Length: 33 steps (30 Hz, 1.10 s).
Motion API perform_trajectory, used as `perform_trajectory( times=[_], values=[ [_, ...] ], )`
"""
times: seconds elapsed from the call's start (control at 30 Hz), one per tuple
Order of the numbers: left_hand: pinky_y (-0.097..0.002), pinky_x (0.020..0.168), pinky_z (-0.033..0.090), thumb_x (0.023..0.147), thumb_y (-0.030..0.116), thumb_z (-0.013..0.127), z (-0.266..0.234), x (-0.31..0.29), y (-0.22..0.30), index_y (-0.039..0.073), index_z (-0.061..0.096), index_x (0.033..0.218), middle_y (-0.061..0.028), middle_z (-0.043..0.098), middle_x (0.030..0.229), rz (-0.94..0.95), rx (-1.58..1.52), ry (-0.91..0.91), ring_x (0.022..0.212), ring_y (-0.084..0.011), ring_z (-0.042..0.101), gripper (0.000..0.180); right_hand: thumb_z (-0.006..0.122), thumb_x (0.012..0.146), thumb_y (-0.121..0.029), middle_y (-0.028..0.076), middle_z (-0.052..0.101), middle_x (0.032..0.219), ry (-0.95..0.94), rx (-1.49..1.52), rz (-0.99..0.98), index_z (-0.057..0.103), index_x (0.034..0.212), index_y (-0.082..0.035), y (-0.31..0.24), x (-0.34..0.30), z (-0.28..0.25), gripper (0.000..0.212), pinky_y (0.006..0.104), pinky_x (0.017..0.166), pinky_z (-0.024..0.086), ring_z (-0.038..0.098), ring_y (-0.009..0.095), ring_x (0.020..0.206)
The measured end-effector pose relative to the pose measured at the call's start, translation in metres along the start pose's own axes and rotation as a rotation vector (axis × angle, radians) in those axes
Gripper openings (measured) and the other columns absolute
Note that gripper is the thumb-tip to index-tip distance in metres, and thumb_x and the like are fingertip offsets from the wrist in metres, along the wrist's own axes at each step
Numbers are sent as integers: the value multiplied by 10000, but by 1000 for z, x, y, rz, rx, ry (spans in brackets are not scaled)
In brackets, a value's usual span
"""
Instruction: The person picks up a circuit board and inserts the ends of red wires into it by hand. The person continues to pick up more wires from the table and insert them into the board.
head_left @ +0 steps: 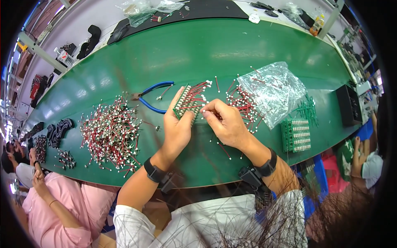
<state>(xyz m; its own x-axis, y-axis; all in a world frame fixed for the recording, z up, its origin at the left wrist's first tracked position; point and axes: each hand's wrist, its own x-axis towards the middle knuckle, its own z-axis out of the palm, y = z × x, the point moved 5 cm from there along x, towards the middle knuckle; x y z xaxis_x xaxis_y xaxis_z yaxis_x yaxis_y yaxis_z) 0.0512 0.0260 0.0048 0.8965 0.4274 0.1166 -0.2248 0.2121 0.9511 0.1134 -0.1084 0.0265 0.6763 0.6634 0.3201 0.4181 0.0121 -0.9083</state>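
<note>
Board [184, 101] bristly with red wires [197, 94]

you wear this view on your head: it comes from the left one of two wide fisheye cameras set side by side. it faces down and forward, over your white shirt [219, 215] and across the green workbench [190, 45], upright and unmirrored, so its left is your left. it sits near you: strands of hair [331, 219] hang across the lower right, and your forearms [140, 180] extend from below to your left hand [178, 126] and right hand [229, 124] around the middle. it spans from a person in pink [62, 196] to a black box [349, 105]; straight edges bow, and the corners go black.
</note>
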Motion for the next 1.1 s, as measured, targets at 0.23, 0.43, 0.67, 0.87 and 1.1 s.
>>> perform_trajectory(
  times=[0.23, 0.43, 0.67, 0.87, 1.1],
  values=[
    [-264, 948, 455, 852, -106, 448, 4, -3, 4, -73, 343, 1446, -118, 600, 1246, 83, 117, -13, 1082, -137, 584, 604, 640, 911, -52, -12, 557, 686, 24, 65, 70, 595, 894, 21, 4, -2, 2, 87, 223, 524, 379, 471, 25, 617],
    [-259, 936, 455, 854, -109, 452, 3, -3, 3, -70, 349, 1444, -111, 599, 1244, 67, 122, 22, 1076, -131, 583, 600, 637, 925, -69, -46, 575, 752, 21, 319, 201, 633, 912, 7, 15, -1, 5, 77, 200, 558, 373, 466, 14, 654],
    [-252, 917, 457, 858, -115, 456, -4, 1, 3, -69, 335, 1451, -101, 602, 1226, 91, 110, 67, 1054, -123, 582, 607, 619, 943, -90, -15, 635, 814, 38, 354, 198, 668, 959, 13, 16, -1, 4, 116, 197, 620, 404, 503, 20, 714],
    [-250, 915, 456, 862, -100, 463, -3, -2, 3, -69, 336, 1453, -98, 586, 1255, 118, 153, 67, 1051, -118, 573, 605, 644, 916, -71, -13, 644, 812, 55, 241, 195, 652, 905, 20, 11, -2, 2, 92, 213, 578, 407, 494, 12, 678],
    [-296, 934, 461, 799, -94, 487, 9, -9, 14, -55, 360, 1442, -209, 565, 1307, 347, 604, -50, 1089, -214, 601, 656, 678, 806, 23, 82, 561, 691, 208, -304, -163, 637, 874, 23, -11, 0, -8, 80, 286, 512, 412, 525, 146, 562]
  ],
)
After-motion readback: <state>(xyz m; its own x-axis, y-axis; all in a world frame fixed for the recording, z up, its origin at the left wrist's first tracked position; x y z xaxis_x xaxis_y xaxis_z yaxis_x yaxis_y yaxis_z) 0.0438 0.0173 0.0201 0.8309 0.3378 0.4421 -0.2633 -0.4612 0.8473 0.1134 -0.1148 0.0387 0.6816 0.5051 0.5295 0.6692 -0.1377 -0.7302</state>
